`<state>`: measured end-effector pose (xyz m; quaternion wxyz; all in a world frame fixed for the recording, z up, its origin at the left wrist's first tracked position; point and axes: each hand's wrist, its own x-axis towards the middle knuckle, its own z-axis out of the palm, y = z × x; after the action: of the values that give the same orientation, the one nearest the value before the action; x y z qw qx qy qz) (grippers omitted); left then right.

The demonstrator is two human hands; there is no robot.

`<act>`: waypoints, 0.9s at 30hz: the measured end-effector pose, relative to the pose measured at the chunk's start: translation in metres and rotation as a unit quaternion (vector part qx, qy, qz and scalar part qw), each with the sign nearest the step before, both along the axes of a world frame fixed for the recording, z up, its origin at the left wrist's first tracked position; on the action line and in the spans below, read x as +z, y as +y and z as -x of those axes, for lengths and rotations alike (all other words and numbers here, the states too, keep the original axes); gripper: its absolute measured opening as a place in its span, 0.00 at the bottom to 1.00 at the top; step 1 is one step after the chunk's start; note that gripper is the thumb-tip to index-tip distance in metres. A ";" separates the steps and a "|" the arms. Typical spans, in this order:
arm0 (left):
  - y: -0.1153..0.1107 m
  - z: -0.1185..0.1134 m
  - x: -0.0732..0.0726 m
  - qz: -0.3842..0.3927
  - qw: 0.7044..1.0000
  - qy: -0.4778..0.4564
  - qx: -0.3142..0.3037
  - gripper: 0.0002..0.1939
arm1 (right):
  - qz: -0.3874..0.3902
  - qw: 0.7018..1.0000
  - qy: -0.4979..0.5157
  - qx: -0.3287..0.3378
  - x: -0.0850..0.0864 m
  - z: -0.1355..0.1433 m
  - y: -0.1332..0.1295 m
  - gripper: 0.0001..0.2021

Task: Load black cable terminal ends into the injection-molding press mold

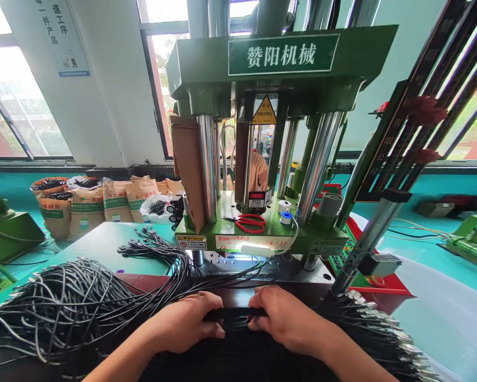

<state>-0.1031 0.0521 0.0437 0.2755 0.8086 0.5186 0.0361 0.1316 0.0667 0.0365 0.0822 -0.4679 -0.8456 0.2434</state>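
My left hand (186, 322) and my right hand (286, 318) sit side by side at the front of a green press machine (262, 159). Both are closed around the same bunch of thin black cables (234, 314), which runs between them. The cables fan out left into a large loose heap (63, 302) and right into a spread with metal-tipped ends (381, 329). More cable ends (150, 245) lie toward the machine's base. The dark mould area (246, 265) is right beyond my hands.
Red-handled scissors (250, 223) and tape rolls (286, 217) rest on the machine's green plate. Brown sacks (103, 204) stand along the wall at the left. A slanted black and red rack (413, 138) stands at the right. Another green machine (3, 223) is at far left.
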 end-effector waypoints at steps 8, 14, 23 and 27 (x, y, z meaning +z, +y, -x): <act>-0.001 0.005 0.003 -0.040 0.997 -0.036 -0.059 0.09 | -0.023 0.999 0.029 -0.004 0.002 0.001 -0.002 0.05; 0.002 0.005 0.021 0.040 0.996 -0.078 -0.027 0.11 | -0.107 0.992 0.042 -0.044 -0.001 0.005 -0.018 0.05; 0.012 0.015 0.007 0.192 0.950 -0.246 0.009 0.18 | -0.204 0.975 0.009 -0.083 -0.018 -0.016 -0.024 0.01; 0.012 0.018 0.008 0.206 0.939 -0.277 0.003 0.18 | -0.266 0.961 0.009 -0.074 -0.009 -0.019 -0.025 0.08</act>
<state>-0.1210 0.0641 0.0515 0.5689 0.6903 0.4207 0.1515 0.1508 0.0415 0.0275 0.2291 -0.4882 -0.8421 0.0076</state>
